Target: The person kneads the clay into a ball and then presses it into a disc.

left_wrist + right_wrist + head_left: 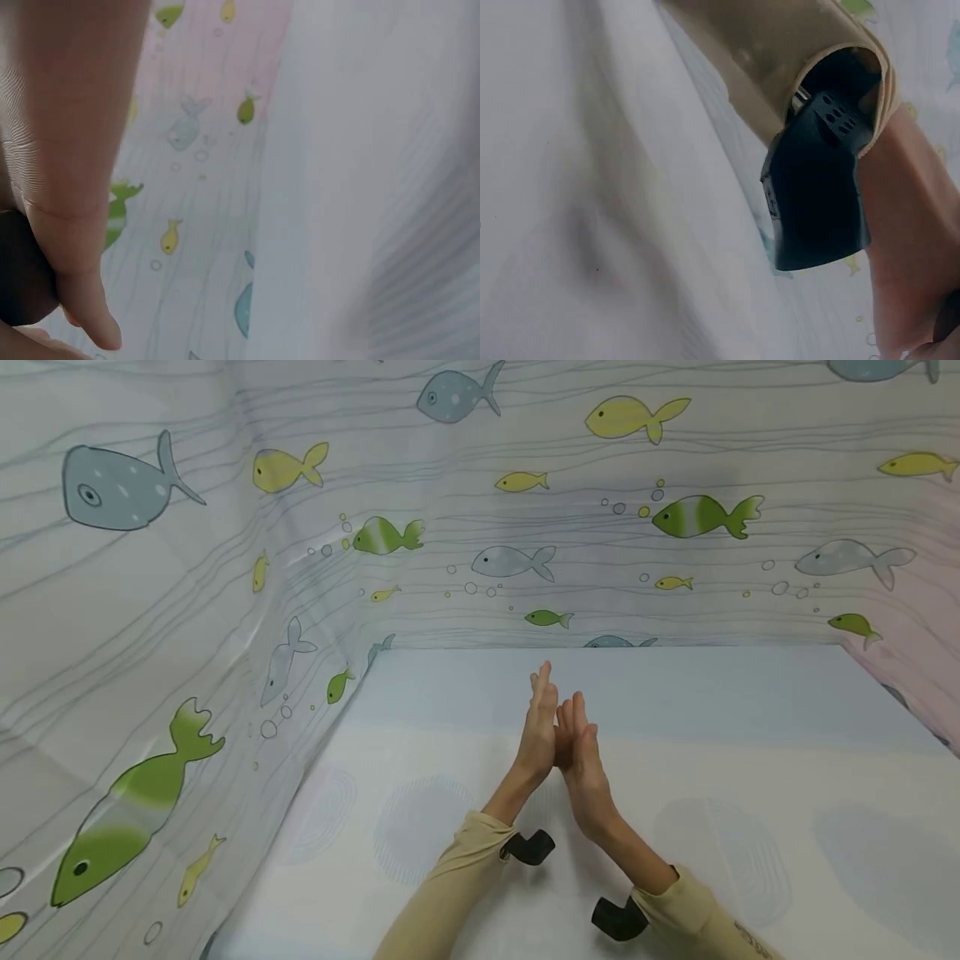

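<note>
We're holding our left hand [537, 739] and right hand [590, 777] palms facing over the table [720, 693], fingers straight, a dark patch [24, 274] between them (shadow or object, we're not sure), so bringing them together's looking done, anything left isn't showing.

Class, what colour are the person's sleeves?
The sleeves are beige, seen best in the head view.

We see a dark, rounded object [563, 748] between the left hand [537, 728] and right hand [587, 772], above a flat white-and-blue tabletop [750, 693], white fish-printed sheeting [450, 485] hanging behind and to its left.
</note>
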Tool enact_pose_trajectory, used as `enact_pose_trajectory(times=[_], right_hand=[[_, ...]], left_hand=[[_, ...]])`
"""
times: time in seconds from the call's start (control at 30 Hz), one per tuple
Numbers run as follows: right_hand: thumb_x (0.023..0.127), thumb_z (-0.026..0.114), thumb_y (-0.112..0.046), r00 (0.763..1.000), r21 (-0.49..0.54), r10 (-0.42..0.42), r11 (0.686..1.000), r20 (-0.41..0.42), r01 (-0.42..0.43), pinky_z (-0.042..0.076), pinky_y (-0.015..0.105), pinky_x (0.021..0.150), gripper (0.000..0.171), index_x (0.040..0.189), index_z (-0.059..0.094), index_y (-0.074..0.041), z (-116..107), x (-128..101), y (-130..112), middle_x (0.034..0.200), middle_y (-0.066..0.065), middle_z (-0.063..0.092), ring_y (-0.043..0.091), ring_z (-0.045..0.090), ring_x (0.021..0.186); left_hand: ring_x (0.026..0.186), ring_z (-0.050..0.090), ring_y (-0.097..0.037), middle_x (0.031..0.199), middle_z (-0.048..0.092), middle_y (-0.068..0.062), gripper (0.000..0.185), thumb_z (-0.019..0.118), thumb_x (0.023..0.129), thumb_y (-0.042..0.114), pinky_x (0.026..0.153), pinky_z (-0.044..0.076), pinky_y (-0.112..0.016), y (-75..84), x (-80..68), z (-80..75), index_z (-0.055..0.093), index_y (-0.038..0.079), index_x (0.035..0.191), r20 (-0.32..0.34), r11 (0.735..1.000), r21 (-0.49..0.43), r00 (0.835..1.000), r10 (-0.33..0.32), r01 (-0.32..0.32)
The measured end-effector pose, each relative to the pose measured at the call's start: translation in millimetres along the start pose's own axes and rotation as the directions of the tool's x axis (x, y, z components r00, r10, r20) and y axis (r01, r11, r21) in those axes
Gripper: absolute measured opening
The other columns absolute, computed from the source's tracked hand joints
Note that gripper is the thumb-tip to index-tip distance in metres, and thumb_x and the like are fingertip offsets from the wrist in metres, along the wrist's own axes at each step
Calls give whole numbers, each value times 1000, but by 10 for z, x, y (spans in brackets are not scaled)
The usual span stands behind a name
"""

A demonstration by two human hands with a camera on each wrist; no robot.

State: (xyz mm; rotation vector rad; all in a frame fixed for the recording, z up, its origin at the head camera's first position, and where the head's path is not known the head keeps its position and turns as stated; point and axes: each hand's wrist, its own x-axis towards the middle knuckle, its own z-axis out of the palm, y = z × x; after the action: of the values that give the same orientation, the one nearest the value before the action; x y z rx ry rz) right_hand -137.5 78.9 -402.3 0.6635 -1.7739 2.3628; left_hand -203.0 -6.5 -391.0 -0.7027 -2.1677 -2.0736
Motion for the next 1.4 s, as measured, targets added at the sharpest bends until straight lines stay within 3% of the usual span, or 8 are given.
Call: enact_pose_trajectory(times=[0.13,0.37,0.53,0.73,0.9,1.07,1.4], right_hand=[[103,9,-57,998,-4,-3,1000,-66,2,-5,58,118,69,159,-12,-23,-58,44,-9,166,-1,-7,20,-6,153],[102,16,-61,974,55,41,998,-222,-29,-3,44,122,72,160,-5,-25,-202,167,-43,167,-2,-5,12,-3,153],[101,17,-62,955,94,65,995,-291,-39,-2,40,123,72,160,-2,-26,-302,255,-19,167,-4,-4,12,-2,153],[100,23,-64,941,100,19,995,-338,16,-5,42,122,77,161,-2,-23,-405,379,21,167,-3,-3,15,-3,153],[98,31,-67,941,156,-33,984,-337,91,-14,46,119,88,160,-8,-18,-490,455,55,167,0,-11,17,-12,152],[98,31,-66,944,171,-25,982,-328,85,-17,48,118,89,160,-8,-16,-543,480,138,166,2,-13,21,-15,152],[101,18,-63,961,82,18,997,-277,5,-3,42,122,79,160,-1,-15,-363,377,242,167,4,-4,18,-2,153]], left_hand=[[152,-9,-16,166,0,1,72,17,103,55,121,-4,-50,-40,-18,56,7,13,160,38,1000,-27,999,-12,13],[152,9,-13,166,11,-3,68,9,105,49,123,7,-41,-73,-148,227,9,9,160,106,996,-89,994,-12,22],[151,8,-9,166,8,1,66,9,104,47,123,8,-39,-74,-212,315,4,12,160,145,990,-138,989,2,18],[151,7,-8,166,4,6,67,11,104,50,123,7,-43,-21,-274,347,0,15,160,175,985,-171,985,4,27],[152,4,-10,166,1,4,69,10,104,51,122,7,-44,31,-309,351,-2,11,160,201,985,-174,979,25,10],[152,3,-12,166,0,2,69,12,104,50,122,8,-44,18,-321,342,-2,10,160,196,982,-189,980,25,12],[152,2,-10,166,3,2,73,13,102,53,122,3,-46,11,-254,240,0,11,160,106,995,-87,993,59,-49]])
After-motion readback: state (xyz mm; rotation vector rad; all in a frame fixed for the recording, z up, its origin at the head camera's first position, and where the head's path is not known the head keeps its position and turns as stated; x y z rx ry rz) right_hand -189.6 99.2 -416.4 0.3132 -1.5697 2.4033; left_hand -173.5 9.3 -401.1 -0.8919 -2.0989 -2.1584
